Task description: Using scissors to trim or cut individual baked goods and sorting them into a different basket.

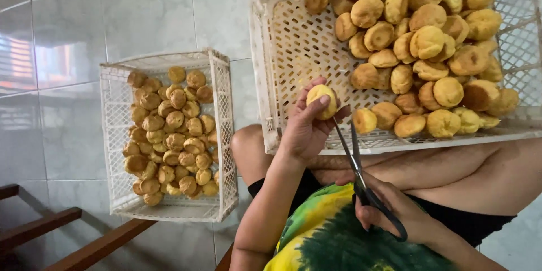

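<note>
Fingers of the left hand are pinching one cream puff shell over the near edge of the big crate, while the right hand is gripping black-handled scissors, blades parted just beside it. On the tiled floor, the smaller crate is sitting about half filled with puffs; a heap is waiting in the big crate's far right corner.

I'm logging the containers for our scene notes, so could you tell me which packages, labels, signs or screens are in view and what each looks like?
No labels, signs or screens show; two containers only.
Large crate: upper right, on the person's lap, white lattice plastic, piled with golden round pastries.
Small crate: left, on the tiled floor, white lattice plastic, rectangular, filled with similar pastries.
</note>
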